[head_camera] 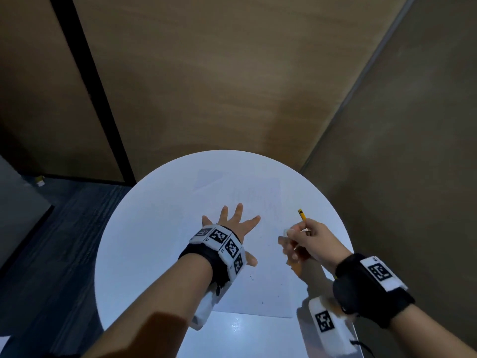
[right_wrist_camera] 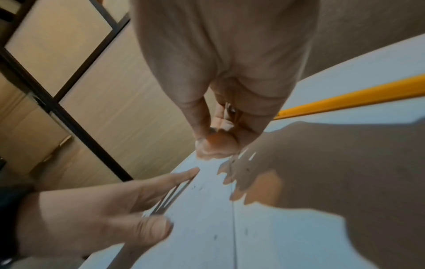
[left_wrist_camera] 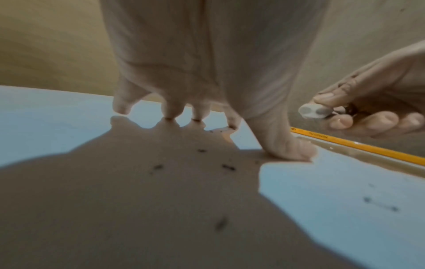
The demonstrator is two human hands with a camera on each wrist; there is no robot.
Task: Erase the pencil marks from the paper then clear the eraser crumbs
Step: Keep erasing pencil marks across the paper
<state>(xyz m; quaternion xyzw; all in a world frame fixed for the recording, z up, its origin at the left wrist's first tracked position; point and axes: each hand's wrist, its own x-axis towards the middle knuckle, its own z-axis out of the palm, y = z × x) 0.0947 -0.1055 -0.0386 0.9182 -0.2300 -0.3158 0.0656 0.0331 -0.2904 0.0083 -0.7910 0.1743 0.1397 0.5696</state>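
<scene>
A white sheet of paper lies on a round white table, with faint pencil marks near its far end. My left hand presses flat on the paper, fingers spread. Dark eraser crumbs are scattered on the sheet under and beside it. My right hand hovers just above the paper's right edge and pinches a small white eraser between thumb and fingers. A yellow pencil lies on the table under that hand.
The table's curved edge runs close past the right hand and behind the paper. Brown wood-panel walls stand right behind the table, with a black vertical strip at the left. Dark carpet lies at the lower left.
</scene>
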